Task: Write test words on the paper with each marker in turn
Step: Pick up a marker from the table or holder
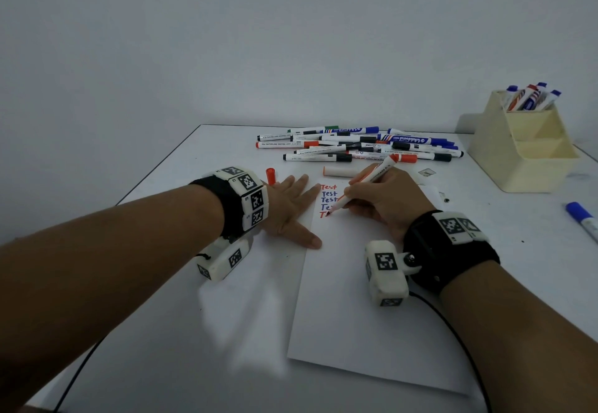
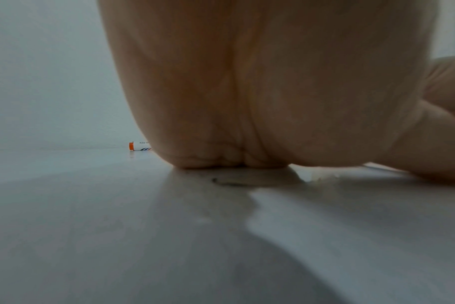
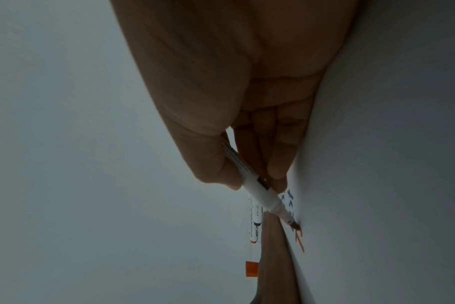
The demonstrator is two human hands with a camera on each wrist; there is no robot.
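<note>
A white sheet of paper lies on the table with several lines reading "Test" in red and blue at its top left. My right hand grips an uncapped orange marker, whose tip touches the paper at the start of a new orange word. In the right wrist view the thumb and fingers pinch the orange marker above the orange strokes. My left hand lies flat with fingers spread, pressing the paper's left edge. Its palm fills the left wrist view. An orange cap lies beyond the left hand.
A pile of whiteboard markers lies at the back of the table. A cream pen holder with several markers stands at the back right. A blue marker lies at the right edge. A white cap lies above the paper.
</note>
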